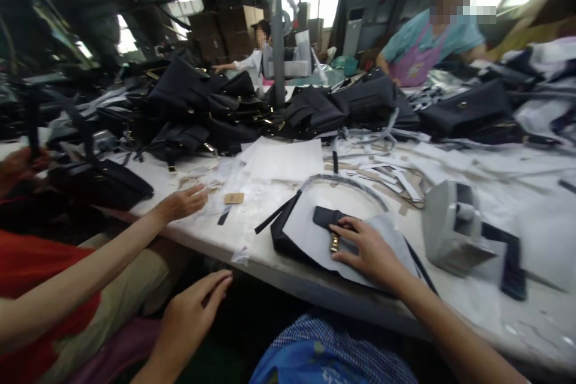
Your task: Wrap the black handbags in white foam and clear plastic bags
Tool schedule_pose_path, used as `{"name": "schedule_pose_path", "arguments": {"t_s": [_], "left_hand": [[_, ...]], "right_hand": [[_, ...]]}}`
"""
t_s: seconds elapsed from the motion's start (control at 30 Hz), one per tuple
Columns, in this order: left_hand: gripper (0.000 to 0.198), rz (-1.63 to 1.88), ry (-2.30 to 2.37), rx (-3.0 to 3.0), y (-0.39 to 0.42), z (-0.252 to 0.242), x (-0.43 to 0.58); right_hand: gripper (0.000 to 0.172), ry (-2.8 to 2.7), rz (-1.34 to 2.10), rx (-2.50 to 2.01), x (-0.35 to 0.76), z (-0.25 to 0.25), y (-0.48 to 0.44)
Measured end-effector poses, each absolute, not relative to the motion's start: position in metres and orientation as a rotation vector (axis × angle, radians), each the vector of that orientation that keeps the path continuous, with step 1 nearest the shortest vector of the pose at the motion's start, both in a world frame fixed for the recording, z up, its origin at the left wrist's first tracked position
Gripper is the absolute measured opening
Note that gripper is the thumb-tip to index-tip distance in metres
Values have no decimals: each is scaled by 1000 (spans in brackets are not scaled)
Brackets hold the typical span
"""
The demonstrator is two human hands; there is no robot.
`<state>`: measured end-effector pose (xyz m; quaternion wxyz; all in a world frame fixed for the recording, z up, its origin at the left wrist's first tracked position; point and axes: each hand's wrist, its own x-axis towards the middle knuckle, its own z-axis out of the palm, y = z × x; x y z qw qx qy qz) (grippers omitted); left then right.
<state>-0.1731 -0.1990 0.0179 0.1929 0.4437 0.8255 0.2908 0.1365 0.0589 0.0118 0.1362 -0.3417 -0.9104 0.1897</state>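
A black handbag (283, 240) lies on the table in front of me, its upper side covered by a white sheet (306, 219). On it rests a short black strap tab (326, 216) with a gold metal clasp (334, 243). My right hand (366, 246) lies over the tab, thumb and fingers spread to either side of the clasp. Below the table's front edge, my left hand (193, 312) hangs in the air with its fingers loosely stretched and nothing visible in them. A grey strip or handle (360, 183) curves behind the bag.
A co-worker's hand (184, 201) reaches over the table from the left, near a small tan tag (234, 198). A grey tape dispenser (454, 228) stands at right. Black bags (315, 108) are piled along the back; another person (432, 42) stands behind them.
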Motion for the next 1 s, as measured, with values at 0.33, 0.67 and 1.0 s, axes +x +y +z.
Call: {"name": "schedule_pose_path", "arguments": {"t_s": [0.33,0.67,1.0], "left_hand": [[21,447,1475,2543,-24,62,-60],[46,637,1445,2571,-22,-9,-94],[53,519,1362,2637,-22,-9,-96]], "right_hand": [[67,-2536,650,-1066,135,13,55],[51,-2361,751,-1002,141,9,49],[44,-2357,820,-1109,135,11,52]]}}
